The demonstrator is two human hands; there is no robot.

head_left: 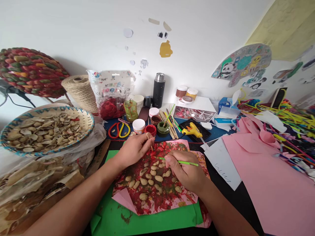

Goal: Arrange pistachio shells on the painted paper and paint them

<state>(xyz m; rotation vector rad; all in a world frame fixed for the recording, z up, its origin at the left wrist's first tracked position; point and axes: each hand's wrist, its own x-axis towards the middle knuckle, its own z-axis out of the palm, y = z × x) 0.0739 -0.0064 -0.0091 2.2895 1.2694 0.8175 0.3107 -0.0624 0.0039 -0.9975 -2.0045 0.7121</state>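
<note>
Head view. Left forearm reaches in from the near left, slanting far and right; the left hand (136, 149) is palm down, wrist low, fingers bent and drawn together just nearer than the red paint jar (150, 130). Something thin and brown shows at its fingertips; too small to tell what, or whether it is gripped. Right forearm enters from the near right, slanting far and left. The right hand (185, 170) is curled, thumb and fingers pinching a green brush (188, 163), held nearly flat, handle to the right, tip leftward among red-coated peanuts (161, 149).

Bare peanuts (159, 178) lie scattered between and nearer than the hands, on a paint-smeared pink sheet (169, 206), one near-left corner folded over. Green sheet (147, 226) beneath. Far side: green paint jar (163, 129), scissors (124, 130); to the right, yellow glue gun (193, 130). Far left, basket (90, 122) of shells.
</note>
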